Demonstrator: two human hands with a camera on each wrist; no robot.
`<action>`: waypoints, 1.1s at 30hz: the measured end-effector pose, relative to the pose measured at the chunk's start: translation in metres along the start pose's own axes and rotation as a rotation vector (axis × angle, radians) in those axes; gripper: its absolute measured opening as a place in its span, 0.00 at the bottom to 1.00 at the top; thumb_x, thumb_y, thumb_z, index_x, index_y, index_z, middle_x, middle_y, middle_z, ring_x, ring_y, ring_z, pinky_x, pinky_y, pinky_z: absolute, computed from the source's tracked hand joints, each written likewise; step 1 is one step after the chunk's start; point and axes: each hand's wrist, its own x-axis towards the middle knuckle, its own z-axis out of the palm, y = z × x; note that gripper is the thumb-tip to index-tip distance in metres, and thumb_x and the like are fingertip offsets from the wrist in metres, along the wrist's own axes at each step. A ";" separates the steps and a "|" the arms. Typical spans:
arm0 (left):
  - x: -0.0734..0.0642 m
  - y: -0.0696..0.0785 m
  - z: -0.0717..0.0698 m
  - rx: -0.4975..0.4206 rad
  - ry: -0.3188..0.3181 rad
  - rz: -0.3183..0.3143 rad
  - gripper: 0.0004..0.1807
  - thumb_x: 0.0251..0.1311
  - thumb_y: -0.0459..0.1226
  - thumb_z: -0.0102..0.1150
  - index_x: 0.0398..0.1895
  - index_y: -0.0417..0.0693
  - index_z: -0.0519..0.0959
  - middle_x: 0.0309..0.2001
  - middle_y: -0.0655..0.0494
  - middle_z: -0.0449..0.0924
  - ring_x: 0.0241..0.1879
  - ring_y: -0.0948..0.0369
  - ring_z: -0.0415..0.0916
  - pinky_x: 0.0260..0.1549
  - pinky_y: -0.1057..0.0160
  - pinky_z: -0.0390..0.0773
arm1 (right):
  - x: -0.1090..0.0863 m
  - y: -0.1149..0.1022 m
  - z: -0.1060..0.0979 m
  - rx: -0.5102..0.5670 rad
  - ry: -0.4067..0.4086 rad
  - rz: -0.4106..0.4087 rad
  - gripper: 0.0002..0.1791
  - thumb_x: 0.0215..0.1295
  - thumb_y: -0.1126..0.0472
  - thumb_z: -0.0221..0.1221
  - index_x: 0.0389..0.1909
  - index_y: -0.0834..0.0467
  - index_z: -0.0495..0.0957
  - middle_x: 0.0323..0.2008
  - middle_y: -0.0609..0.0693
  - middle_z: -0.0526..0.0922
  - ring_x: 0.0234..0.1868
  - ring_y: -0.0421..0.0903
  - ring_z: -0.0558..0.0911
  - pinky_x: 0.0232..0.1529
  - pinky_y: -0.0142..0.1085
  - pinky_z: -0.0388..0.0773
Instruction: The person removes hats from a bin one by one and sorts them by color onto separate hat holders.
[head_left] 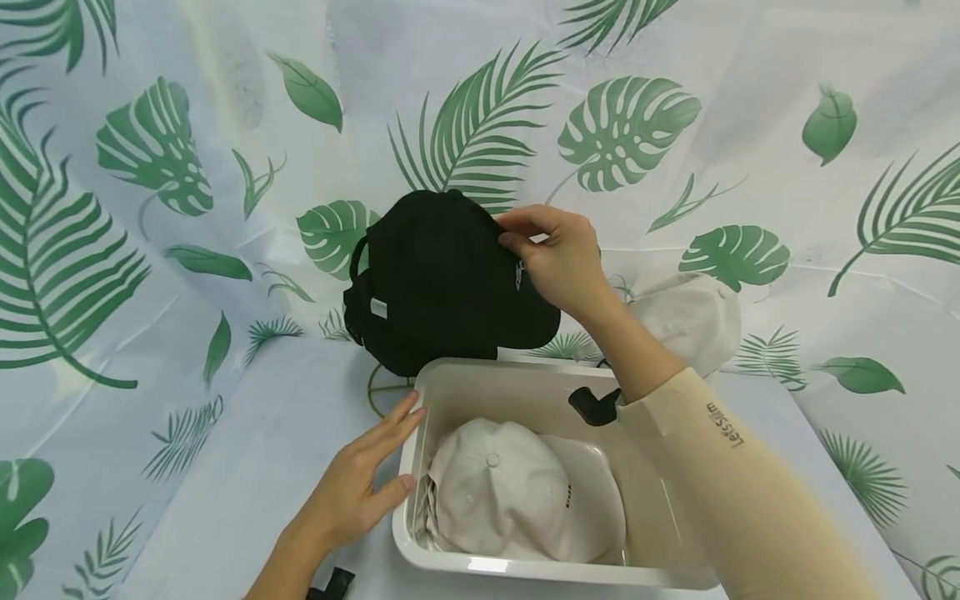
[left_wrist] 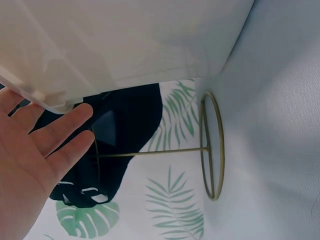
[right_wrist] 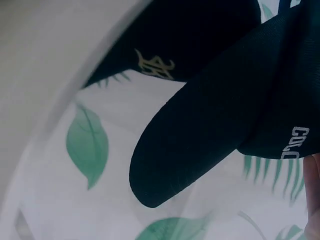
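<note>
My right hand (head_left: 562, 258) pinches the crown of a black cap (head_left: 442, 267) near its front with thumb and fingers. White lettering shows on this cap's front in the right wrist view. Just below and behind it is a second black cap (right_wrist: 200, 40), with a gold emblem, on a thin gold wire stand (left_wrist: 150, 153). My left hand (head_left: 352, 492) has its fingers extended, the tips at the left rim of a cream plastic bin (head_left: 487, 566). Inside the bin, a beige cap (head_left: 495, 492) lies crown up at the left, brim to the right, with more beige fabric layered beneath its left edge.
Behind my right forearm stands another beige cap (head_left: 686, 321), at the back right. The bin sits on a pale table (head_left: 262, 417), close in front of the wire stand. A leaf-printed sheet (head_left: 480, 50) hangs behind and at both sides.
</note>
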 end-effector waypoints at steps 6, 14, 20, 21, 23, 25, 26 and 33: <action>-0.001 -0.002 0.000 -0.006 -0.006 -0.003 0.40 0.62 0.37 0.59 0.80 0.48 0.65 0.83 0.56 0.54 0.78 0.52 0.60 0.69 0.45 0.69 | -0.005 0.010 0.018 0.004 0.009 -0.013 0.08 0.64 0.75 0.67 0.43 0.66 0.89 0.40 0.58 0.91 0.41 0.52 0.88 0.44 0.39 0.85; -0.001 -0.003 0.002 -0.020 -0.001 0.003 0.40 0.61 0.36 0.59 0.81 0.49 0.65 0.83 0.54 0.55 0.78 0.52 0.60 0.71 0.50 0.68 | -0.006 0.015 0.037 -0.016 -0.012 -0.075 0.07 0.63 0.76 0.67 0.40 0.66 0.89 0.38 0.58 0.91 0.40 0.53 0.89 0.43 0.47 0.87; -0.002 -0.002 0.002 -0.012 0.002 0.013 0.40 0.62 0.37 0.59 0.80 0.47 0.65 0.82 0.53 0.55 0.78 0.50 0.61 0.69 0.46 0.70 | -0.006 0.019 0.050 -0.047 -0.022 -0.107 0.07 0.62 0.76 0.68 0.39 0.66 0.89 0.38 0.57 0.91 0.40 0.53 0.89 0.43 0.45 0.87; -0.002 -0.002 0.002 -0.010 0.000 0.016 0.40 0.62 0.36 0.59 0.80 0.47 0.65 0.83 0.53 0.55 0.77 0.50 0.61 0.69 0.45 0.70 | -0.006 0.020 0.052 -0.053 -0.024 -0.115 0.07 0.62 0.76 0.68 0.39 0.66 0.89 0.38 0.58 0.91 0.40 0.53 0.90 0.43 0.46 0.87; -0.001 -0.002 0.001 -0.006 0.000 0.021 0.40 0.62 0.36 0.59 0.80 0.47 0.65 0.83 0.53 0.54 0.77 0.50 0.61 0.69 0.44 0.70 | -0.007 0.023 0.056 -0.065 -0.032 -0.130 0.07 0.62 0.76 0.68 0.39 0.66 0.89 0.38 0.58 0.91 0.40 0.53 0.90 0.43 0.46 0.87; -0.001 -0.002 0.000 -0.005 0.000 0.022 0.40 0.62 0.36 0.59 0.80 0.47 0.65 0.83 0.53 0.54 0.77 0.50 0.61 0.69 0.44 0.70 | -0.007 0.025 0.060 -0.072 -0.039 -0.133 0.07 0.62 0.76 0.68 0.40 0.66 0.89 0.38 0.58 0.91 0.40 0.54 0.90 0.44 0.47 0.86; -0.001 -0.002 0.000 -0.003 0.000 0.022 0.40 0.62 0.36 0.59 0.80 0.46 0.65 0.83 0.53 0.54 0.78 0.50 0.61 0.69 0.44 0.70 | -0.008 0.026 0.062 -0.078 -0.043 -0.131 0.07 0.62 0.76 0.68 0.40 0.66 0.89 0.39 0.58 0.91 0.41 0.54 0.90 0.44 0.47 0.86; 0.000 -0.004 0.000 -0.004 -0.002 0.023 0.40 0.61 0.36 0.59 0.80 0.45 0.65 0.83 0.53 0.54 0.78 0.51 0.61 0.71 0.49 0.69 | -0.009 0.031 0.070 -0.110 -0.067 -0.082 0.07 0.63 0.74 0.68 0.40 0.66 0.90 0.40 0.58 0.91 0.43 0.54 0.90 0.47 0.45 0.85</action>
